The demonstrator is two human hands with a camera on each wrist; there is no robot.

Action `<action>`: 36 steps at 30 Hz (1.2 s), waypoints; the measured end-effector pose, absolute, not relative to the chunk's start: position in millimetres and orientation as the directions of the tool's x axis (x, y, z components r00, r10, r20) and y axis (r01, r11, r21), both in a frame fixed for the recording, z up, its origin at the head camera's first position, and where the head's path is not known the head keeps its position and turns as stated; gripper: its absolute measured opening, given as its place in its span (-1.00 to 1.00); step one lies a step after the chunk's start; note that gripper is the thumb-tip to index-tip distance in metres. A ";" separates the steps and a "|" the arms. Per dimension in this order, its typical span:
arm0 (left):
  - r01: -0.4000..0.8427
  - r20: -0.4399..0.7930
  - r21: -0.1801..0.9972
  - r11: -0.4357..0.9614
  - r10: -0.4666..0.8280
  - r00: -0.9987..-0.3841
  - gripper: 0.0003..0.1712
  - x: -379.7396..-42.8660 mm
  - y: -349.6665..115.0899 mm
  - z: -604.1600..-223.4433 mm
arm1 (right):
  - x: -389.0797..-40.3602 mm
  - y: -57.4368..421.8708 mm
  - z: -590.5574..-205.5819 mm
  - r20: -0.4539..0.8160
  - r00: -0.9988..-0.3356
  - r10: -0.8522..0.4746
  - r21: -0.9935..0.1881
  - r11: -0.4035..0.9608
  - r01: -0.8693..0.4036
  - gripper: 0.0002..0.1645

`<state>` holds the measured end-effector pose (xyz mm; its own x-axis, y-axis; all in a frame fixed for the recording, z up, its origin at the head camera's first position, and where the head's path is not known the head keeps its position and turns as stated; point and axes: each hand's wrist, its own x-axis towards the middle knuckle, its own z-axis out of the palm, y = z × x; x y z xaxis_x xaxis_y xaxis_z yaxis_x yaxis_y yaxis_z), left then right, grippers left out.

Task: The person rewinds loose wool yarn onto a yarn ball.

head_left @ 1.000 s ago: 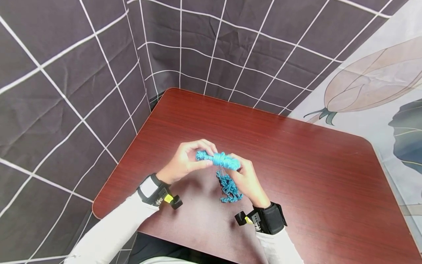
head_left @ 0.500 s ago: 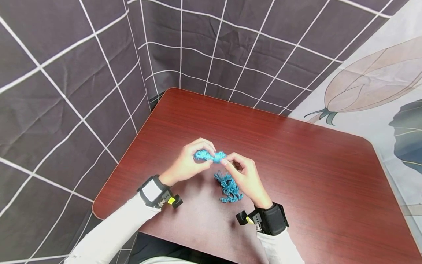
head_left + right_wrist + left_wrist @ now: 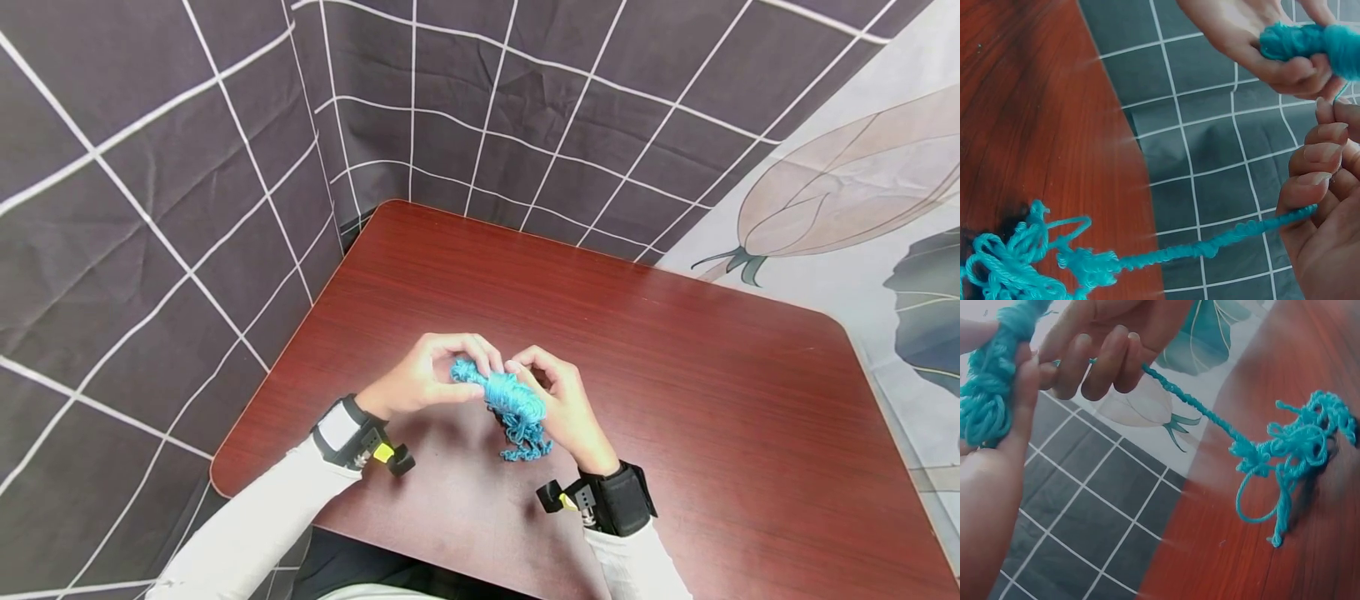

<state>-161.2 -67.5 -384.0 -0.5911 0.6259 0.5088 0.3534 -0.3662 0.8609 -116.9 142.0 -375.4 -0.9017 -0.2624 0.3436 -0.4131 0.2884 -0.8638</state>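
Observation:
My left hand point(image 3: 408, 379) grips a bundle of bright blue yarn point(image 3: 517, 397) between thumb and fingers, above the table. In the head view the bundle slants down to the right. My right hand point(image 3: 562, 408) is close beside it, thumb and forefinger pinching a thin strand point(image 3: 1342, 90) that leads to the bundle. The other right fingers curl round a twisted yarn cord point(image 3: 1210, 247). This cord stretches down to a loose, knotted pile of blue yarn point(image 3: 1304, 444) on the table, which the bundle partly covers in the head view.
The reddish-brown wooden table point(image 3: 712, 400) extends to the right and away from the hands. Dark cloth with a white grid point(image 3: 555, 117) hangs behind and at the left. A white floral cloth point(image 3: 832, 200) hangs at the right.
The bundle has swung from nearly level to slanting down to the right, turned by my left hand. My right hand has shifted from behind the bundle's right end to beside it, pinching the strand.

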 end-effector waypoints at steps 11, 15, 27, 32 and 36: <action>0.394 0.471 0.881 -0.263 0.388 -0.792 -0.79 -159.9 -65.7 -381.0 | -108.9 131.9 -365.3 0.317 -0.899 -0.303 -0.842 0.346 -0.413 -0.85; 0.443 0.473 0.881 -0.164 0.323 -0.820 -0.81 -161.1 -63.3 -382.8 | -102.2 125.8 -348.9 0.309 -0.894 -0.326 -0.844 0.340 -0.415 -0.86; 0.516 0.413 0.856 -0.045 0.659 -0.628 -0.83 -159.6 -65.2 -384.7 | -115.8 138.2 -371.8 0.389 -0.890 -0.238 -0.837 0.313 -0.449 -0.91; 0.400 0.432 0.889 -0.224 0.699 -0.570 -0.81 -161.5 -66.9 -382.8 | -118.0 140.5 -373.8 0.380 -0.896 -0.228 -0.852 0.290 -0.435 -0.92; 0.316 0.471 0.882 -0.350 0.637 -0.610 -0.77 -161.9 -66.1 -381.4 | -115.5 138.6 -369.3 0.357 -0.903 -0.238 -0.864 0.283 -0.416 -0.91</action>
